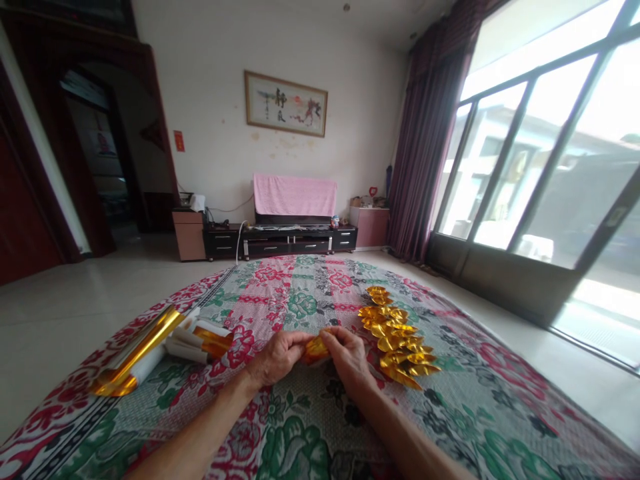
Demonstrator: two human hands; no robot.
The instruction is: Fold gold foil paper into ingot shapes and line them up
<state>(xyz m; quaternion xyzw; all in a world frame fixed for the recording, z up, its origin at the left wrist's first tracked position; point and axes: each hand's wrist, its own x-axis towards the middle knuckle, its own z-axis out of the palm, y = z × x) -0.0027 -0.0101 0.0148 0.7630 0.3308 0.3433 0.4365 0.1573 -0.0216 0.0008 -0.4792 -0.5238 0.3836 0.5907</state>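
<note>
Between my two hands, just above the flowered cloth [300, 413], is a small piece of gold foil paper [316, 349], partly covered by the fingers. My left hand [281, 355] pinches its left end with thumb and fingers. On the other end, my right hand [346, 352] is closed, thumb over the top. To the right, several folded gold foil paper ingots [400, 333] lie clustered in a curved row, with pointed tips. At the left rest curled sheets of gold foil paper [150, 348], white on the back, and a smaller stack [200, 339] beside them.
The cloth covers a rounded surface in front of me. Beyond it stand a low black TV cabinet [290, 245] and a television draped with a pink cloth [295, 193]. Large windows [530, 160] and a purple curtain [423, 140] line the right; a dark doorway [107, 153] is at left.
</note>
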